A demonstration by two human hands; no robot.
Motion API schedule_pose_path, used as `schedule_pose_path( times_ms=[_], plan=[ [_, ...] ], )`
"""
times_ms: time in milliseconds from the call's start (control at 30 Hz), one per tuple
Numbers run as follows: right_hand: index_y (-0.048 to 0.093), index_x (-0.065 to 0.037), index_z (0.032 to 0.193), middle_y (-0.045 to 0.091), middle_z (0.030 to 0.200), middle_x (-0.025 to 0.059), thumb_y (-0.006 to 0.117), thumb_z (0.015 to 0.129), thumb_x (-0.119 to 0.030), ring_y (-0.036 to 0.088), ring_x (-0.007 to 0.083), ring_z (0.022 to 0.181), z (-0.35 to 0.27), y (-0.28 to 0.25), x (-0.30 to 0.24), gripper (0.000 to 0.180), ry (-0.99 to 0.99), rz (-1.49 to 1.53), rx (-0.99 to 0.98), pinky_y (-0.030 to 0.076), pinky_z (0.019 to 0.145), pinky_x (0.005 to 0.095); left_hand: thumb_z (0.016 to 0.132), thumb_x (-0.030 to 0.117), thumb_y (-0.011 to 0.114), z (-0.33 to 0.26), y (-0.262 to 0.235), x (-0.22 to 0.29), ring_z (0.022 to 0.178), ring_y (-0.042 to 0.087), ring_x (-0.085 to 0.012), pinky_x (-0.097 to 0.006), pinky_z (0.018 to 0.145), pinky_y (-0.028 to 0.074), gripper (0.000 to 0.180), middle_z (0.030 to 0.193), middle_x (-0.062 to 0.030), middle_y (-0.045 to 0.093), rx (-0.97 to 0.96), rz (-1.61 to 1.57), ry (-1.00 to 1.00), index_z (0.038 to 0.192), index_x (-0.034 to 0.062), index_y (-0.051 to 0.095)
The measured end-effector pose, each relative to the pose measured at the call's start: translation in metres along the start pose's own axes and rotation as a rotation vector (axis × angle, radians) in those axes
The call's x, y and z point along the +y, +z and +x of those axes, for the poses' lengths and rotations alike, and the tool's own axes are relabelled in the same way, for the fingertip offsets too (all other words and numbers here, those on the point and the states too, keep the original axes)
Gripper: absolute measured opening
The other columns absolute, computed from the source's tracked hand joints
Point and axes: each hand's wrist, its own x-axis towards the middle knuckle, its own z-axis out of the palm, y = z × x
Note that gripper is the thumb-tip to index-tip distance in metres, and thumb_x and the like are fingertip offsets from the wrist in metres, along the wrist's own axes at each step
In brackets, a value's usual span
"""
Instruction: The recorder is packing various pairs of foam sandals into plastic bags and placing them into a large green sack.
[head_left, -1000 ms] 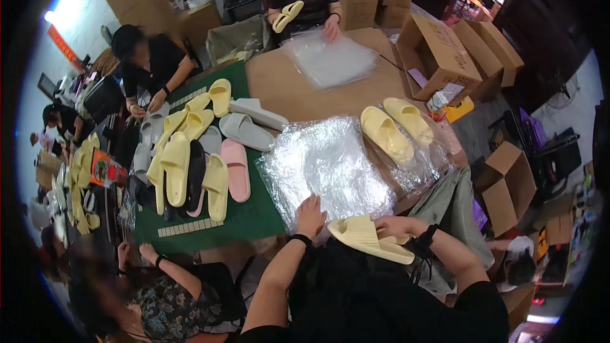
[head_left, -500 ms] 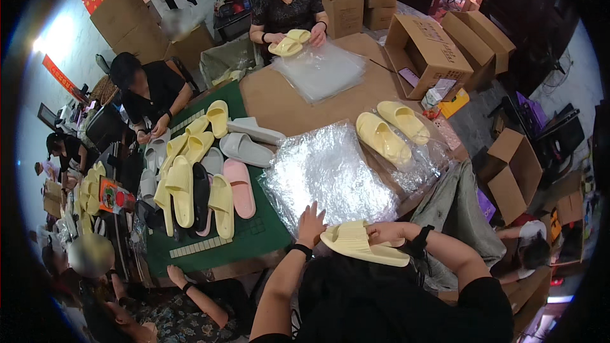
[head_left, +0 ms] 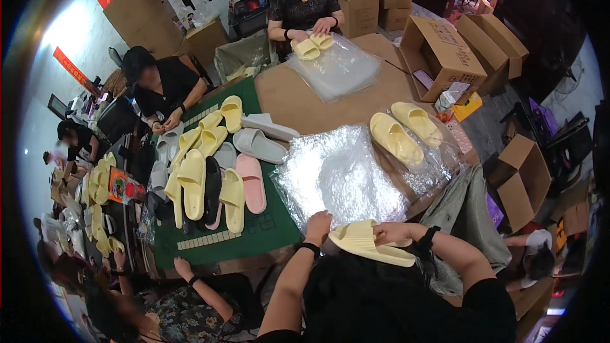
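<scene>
My right hand (head_left: pixel 386 233) grips a pair of pale yellow slide slippers (head_left: pixel 357 239) close to my body, its fingers around the strap area. Just left of them, my left hand (head_left: pixel 318 225) has its fingers drawn together at the near edge of a stack of clear plastic bags (head_left: pixel 343 178), seemingly pinching the top one. Beyond the stack's right corner lie two more yellow slippers (head_left: pixel 395 140) in clear plastic. To the left, several loose slippers cover a green mat: yellow ones (head_left: pixel 192 184), grey ones (head_left: pixel 259 146), a pink one (head_left: pixel 251 181) and a black one (head_left: pixel 213 190).
Across the table a person handles yellow slippers (head_left: pixel 306 49) over another pile of clear bags (head_left: pixel 337 70). Others sit at the left. Open cardboard boxes (head_left: pixel 438 57) stand at the back right, and a grey-green sack (head_left: pixel 460 216) hangs by the table's right edge.
My left hand's spread fingers have drawn together at the bags' near edge. The slippers stay in my right hand. The whole view has shifted slightly, and the person opposite has moved their slippers.
</scene>
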Motion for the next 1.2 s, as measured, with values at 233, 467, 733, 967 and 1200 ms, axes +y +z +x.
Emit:
schedule_pose_path(
  times_ms=[233,467,733,967,1200],
  plan=[
    [0.057,-0.005,0.111,0.06,0.103,0.0057,0.063,0.081,-0.014,0.053,0.0132,0.095,-0.005,0.002,-0.015,0.032,-0.011,0.029,-0.04,0.042,0.086,0.0287,0.075,0.015,0.062,0.02,-0.037,0.009,0.08,0.058,-0.0325,-0.041,0.071,0.046,0.018,0.089,-0.0153,0.06,0.104,-0.451,-0.265,0.088,0.0031,0.061],
    [0.056,-0.004,0.11,0.06,0.108,0.0088,0.061,0.079,-0.008,0.053,0.0157,0.1,-0.005,0.0,-0.032,0.032,-0.013,0.028,-0.007,0.042,0.087,0.029,0.08,0.013,0.056,0.011,-0.016,-0.001,0.083,0.058,-0.0308,-0.038,0.074,0.045,0.015,0.086,-0.0153,0.061,0.152,-0.523,-0.174,0.09,0.0036,0.063],
    [0.064,-0.004,0.075,0.057,0.081,0.0127,0.054,0.075,-0.018,0.054,0.0306,0.088,-0.005,-0.008,-0.041,0.017,-0.088,-0.683,0.686,0.04,0.076,0.0411,0.081,0.013,0.053,0.01,-0.071,0.053,0.114,0.04,-0.0324,-0.053,0.099,0.025,0.035,0.123,-0.0126,0.046,0.451,-0.251,-0.305,0.116,0.0199,0.057],
    [0.061,-0.005,0.071,0.054,0.082,0.0126,0.058,0.068,-0.021,0.05,0.0304,0.093,0.028,-0.004,-0.048,0.017,-0.083,-0.803,0.878,0.038,0.076,0.0426,0.084,0.013,0.054,0.017,-0.082,0.09,0.127,0.024,-0.0423,-0.053,0.102,0.021,0.033,0.136,-0.0168,0.033,0.322,-0.489,-0.149,0.116,0.0206,0.06],
    [0.059,-0.007,0.097,0.045,0.118,0.0215,0.057,0.071,-0.025,0.035,0.0427,0.117,0.105,-0.045,-0.025,0.032,-0.116,-0.755,0.967,0.031,0.091,0.0532,0.088,0.013,0.052,0.018,-0.125,0.125,0.125,0.036,-0.0291,-0.034,0.1,0.033,0.027,0.133,-0.0118,0.043,0.257,-0.889,-0.003,0.115,0.011,0.06]
  ],
)
